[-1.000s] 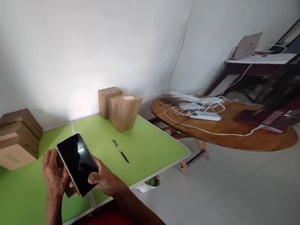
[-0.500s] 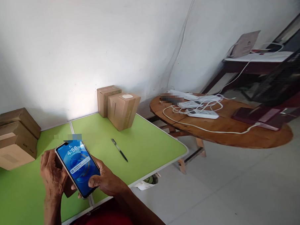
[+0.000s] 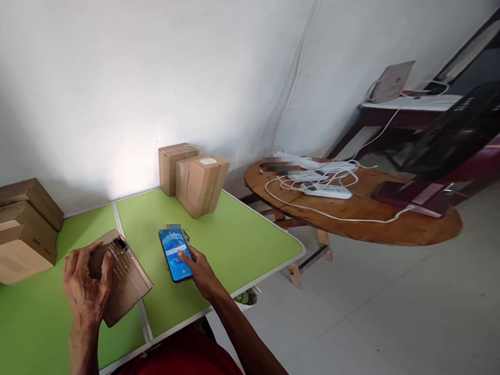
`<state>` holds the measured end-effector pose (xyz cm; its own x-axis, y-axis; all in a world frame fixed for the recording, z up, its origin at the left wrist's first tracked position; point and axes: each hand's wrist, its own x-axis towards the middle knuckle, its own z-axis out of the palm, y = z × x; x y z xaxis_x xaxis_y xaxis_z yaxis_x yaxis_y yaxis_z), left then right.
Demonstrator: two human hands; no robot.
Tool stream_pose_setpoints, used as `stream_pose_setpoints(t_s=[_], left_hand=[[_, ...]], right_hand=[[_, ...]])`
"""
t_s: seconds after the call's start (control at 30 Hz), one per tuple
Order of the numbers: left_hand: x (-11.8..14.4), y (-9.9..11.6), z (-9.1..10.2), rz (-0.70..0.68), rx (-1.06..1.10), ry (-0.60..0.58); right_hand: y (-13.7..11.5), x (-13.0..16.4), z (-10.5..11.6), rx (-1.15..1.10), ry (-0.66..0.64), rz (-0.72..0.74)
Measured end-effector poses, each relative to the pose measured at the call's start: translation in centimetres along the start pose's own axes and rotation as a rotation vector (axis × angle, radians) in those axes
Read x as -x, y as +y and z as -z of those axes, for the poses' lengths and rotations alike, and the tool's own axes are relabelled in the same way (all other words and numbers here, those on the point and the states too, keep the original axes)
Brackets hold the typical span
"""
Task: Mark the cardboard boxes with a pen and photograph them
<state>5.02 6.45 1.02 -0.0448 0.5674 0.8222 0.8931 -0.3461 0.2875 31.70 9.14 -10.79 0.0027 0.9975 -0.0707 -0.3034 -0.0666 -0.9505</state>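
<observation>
A white wall (image 3: 105, 94) stands behind everything, and against it is placed the green table (image 3: 244, 237), crossed by a pale seam. To the right, apart from it, there is the oval wooden table (image 3: 425, 224), on which white power strips (image 3: 327, 191) lie among their tangled cables.

On the green table the bigger things are cartons: a left pair (image 3: 24, 239) at the far left side, and a right pair (image 3: 202, 184) near the wall, beyond the hands.

Smaller is the brown box (image 3: 127, 278), at the near part of the table, by the seam. The left hand (image 3: 86, 280) is grasping it from its left side, with the thumb on the upper face. The longer side of this box seems to run from far left to near right — toward the person's right forearm. It carries a dark patch at the far end, whose nature I cannot tell.

The phone (image 3: 174, 266) is to the right of the box, apart from it, its long axis pointing nearly straight away from the body. The right hand (image 3: 202, 272) is much the nearer one: it grips the phone's right edge, thumb over the lit screen. Whether the phone touches the table, I cannot tell.

The smallest is the end of a thin dark object (image 3: 186, 235), maybe a pen, just showing beside the phone.
</observation>
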Motion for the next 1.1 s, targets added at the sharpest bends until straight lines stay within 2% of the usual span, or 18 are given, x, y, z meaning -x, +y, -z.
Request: stream_pose_setpoints(t_s=[0.17,0.3,0.63,0.8,0.9,0.97,1.0,1.1], left_hand=[[-0.1,0.3,0.1,-0.007,0.011,-0.002],[-0.1,0.4,0.2,-0.001,0.008,-0.008],[-0.1,0.1,0.2,0.016,-0.01,-0.008],[0.0,0.1,0.1,0.002,0.002,0.003],[0.1,-0.2,0.1,-0.015,0.006,0.004],[0.2,-0.2,0.2,-0.028,0.005,0.004],[0.3,-0.1,0.1,-0.033,0.003,0.008],[0.6,0.5,0.2,-0.031,-0.017,0.023]], right_hand=[[3.6,-2.1,1.6,0.19,0.08,0.004],[4.7,-2.6,1.9,0.352,0.095,-0.013],[2.6,-1.3,1.8,0.827,0.128,-0.013],[1.4,-0.4,1.4,0.896,0.171,0.013],[1.0,0.1,0.2,0.876,0.198,0.055],[1.1,0.5,-1.4,0.769,0.112,0.048],[1.3,0.7,-2.5,0.635,0.008,-0.006],[2.6,1.0,-6.7,-0.016,-0.484,-0.345]])
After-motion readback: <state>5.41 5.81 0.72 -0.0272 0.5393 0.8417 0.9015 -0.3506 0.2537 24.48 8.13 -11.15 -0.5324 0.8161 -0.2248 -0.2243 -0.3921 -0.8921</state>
